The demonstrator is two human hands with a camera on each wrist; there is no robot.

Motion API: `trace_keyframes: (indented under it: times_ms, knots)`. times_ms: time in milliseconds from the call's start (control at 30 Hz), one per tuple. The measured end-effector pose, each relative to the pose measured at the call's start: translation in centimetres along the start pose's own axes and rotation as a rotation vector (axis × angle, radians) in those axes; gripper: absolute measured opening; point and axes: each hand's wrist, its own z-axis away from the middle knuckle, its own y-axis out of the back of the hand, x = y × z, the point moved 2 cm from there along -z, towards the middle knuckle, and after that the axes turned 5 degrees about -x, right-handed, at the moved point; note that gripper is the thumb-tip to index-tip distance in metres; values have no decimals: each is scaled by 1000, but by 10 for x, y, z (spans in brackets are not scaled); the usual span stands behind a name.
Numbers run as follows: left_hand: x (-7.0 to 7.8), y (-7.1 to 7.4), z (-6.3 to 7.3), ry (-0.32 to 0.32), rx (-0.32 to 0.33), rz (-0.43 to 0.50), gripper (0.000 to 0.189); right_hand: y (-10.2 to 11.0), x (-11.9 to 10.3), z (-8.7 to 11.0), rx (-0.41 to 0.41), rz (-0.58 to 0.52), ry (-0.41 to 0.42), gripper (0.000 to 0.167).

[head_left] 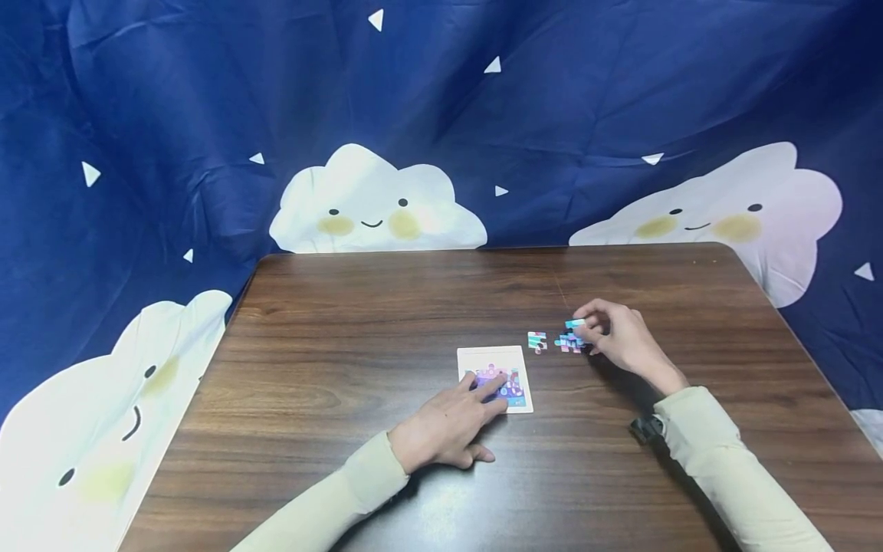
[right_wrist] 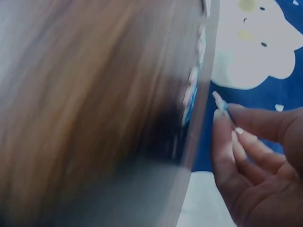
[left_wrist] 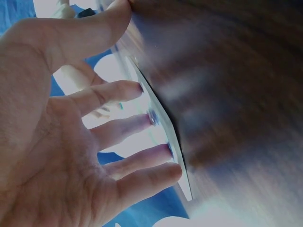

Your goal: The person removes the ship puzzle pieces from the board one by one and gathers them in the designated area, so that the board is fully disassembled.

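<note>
A white puzzle tray [head_left: 491,353] lies on the table, its lower part filled with joined purple and pink puzzle pieces. My left hand [head_left: 451,423] rests its straight, spread fingertips on the tray; the left wrist view shows them touching its face. Between thumb and forefinger, my right hand [head_left: 624,337] pinches a small puzzle piece [right_wrist: 219,101], raised off the table. Below it lie several loose puzzle pieces [head_left: 569,342] in a cluster, partly covered by the fingers. A single striped puzzle piece [head_left: 536,340] sits between that cluster and the tray.
The brown wooden table [head_left: 331,330] extends around both hands, with its far edge against a blue curtain [head_left: 441,92] printed with clouds and triangles. A dark wrist device [head_left: 646,429] hangs under the right cuff.
</note>
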Motion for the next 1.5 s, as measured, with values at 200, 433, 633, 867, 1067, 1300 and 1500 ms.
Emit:
trace_keyframes:
  times_ms: [200,433,633,867,1067,1300,1500]
  knots:
    - [0,-1,0,8,0,17,59,12,14,5,36,35,-82,18]
    - [0,-1,0,9,2,31,59,17,16,8,-28,28,-140,20]
    - [0,-1,0,6,2,34,60,18,19,10,-46,49,-169,19]
    - [-1,-1,-1,9,2,46,59,19,25,10,-36,110,-159,17]
    - [-1,0,-1,3,1,57,60,19,25,9,11,184,-131,18]
    - [-3,-1,1,2,-5,54,60,6,6,11,10,201,-65,16]
    - [-2,1,1,0,0,59,61,-17,-18,13,-39,165,16,9]
